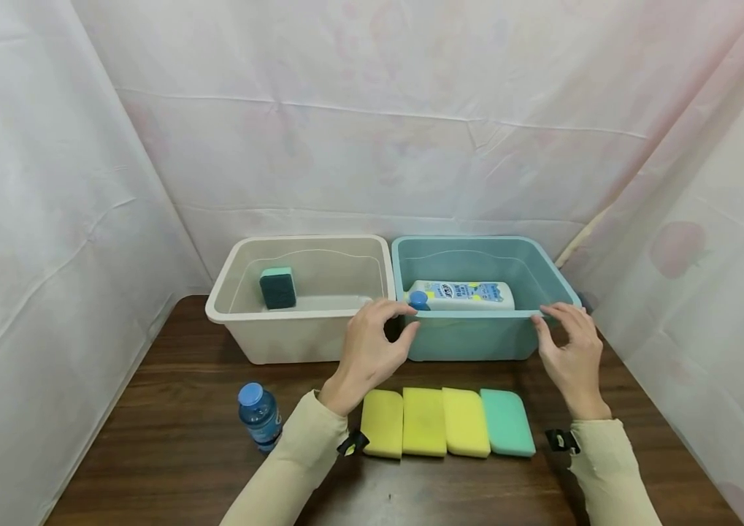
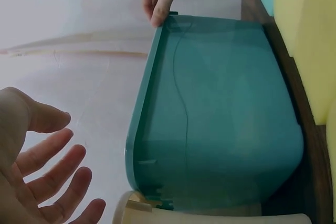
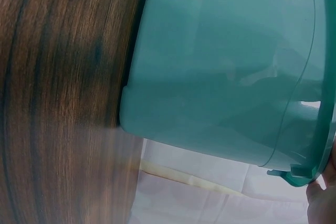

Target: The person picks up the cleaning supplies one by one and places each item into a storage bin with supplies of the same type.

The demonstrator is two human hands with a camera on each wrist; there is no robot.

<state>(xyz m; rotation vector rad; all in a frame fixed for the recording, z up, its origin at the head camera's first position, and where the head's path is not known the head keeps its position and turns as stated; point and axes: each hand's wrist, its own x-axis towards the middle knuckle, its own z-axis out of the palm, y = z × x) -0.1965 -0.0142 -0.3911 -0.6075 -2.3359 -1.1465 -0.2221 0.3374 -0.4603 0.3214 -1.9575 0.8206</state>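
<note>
A teal plastic bin (image 1: 470,337) stands at the right with a white detergent bottle (image 1: 463,294) lying in it. My right hand (image 1: 571,354) pinches the rim at its front right corner, fingers over the edge and thumb outside. Near the front left corner hovers my left hand (image 1: 370,352), thumb and fingers spread in a loose curve. In the left wrist view the left hand (image 2: 44,166) shows a gap to the bin and holds nothing. Most of the right hand falls outside the right wrist view; only fingers (image 3: 321,203) show at the rim.
Left of the teal bin stands a cream bin (image 1: 293,337) holding a green sponge (image 1: 277,288). Yellow sponges (image 1: 424,422) and a mint-green sponge (image 1: 507,422) lie in a row in front. A small blue bottle (image 1: 260,418) stands upright at the left. White curtains enclose the wooden table (image 1: 168,438).
</note>
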